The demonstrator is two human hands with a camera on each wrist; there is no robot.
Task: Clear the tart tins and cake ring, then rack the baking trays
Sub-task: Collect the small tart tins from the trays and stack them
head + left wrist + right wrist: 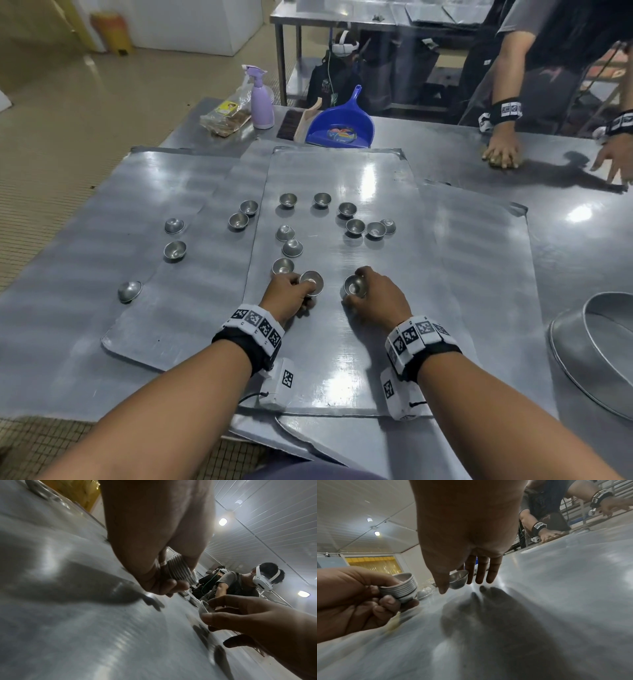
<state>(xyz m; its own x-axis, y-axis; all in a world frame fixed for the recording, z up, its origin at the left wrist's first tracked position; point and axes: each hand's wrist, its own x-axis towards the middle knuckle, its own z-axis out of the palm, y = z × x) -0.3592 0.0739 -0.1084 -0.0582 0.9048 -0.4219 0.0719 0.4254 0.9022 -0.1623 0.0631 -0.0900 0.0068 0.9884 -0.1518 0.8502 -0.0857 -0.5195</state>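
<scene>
My left hand (291, 294) grips a nested stack of small metal tart tins (312, 282), whose ribbed rims show in the left wrist view (178, 570) and in the right wrist view (404, 589). My right hand (373, 294) pinches a single tart tin (354, 286) between thumb and fingers, just above the middle baking tray (342, 359); that tin (458, 579) appears again in the right wrist view. Several loose tart tins (287, 199) lie scattered over the trays, some upside down. A large cake ring (596, 346) lies at the right edge.
A left baking tray (144, 192) and a right one (486, 274) overlap the middle tray. A blue dustpan (340, 123), brush, purple spray bottle (262, 99) and a snack bag sit at the far side. Another person's hands (501, 150) rest on the table far right.
</scene>
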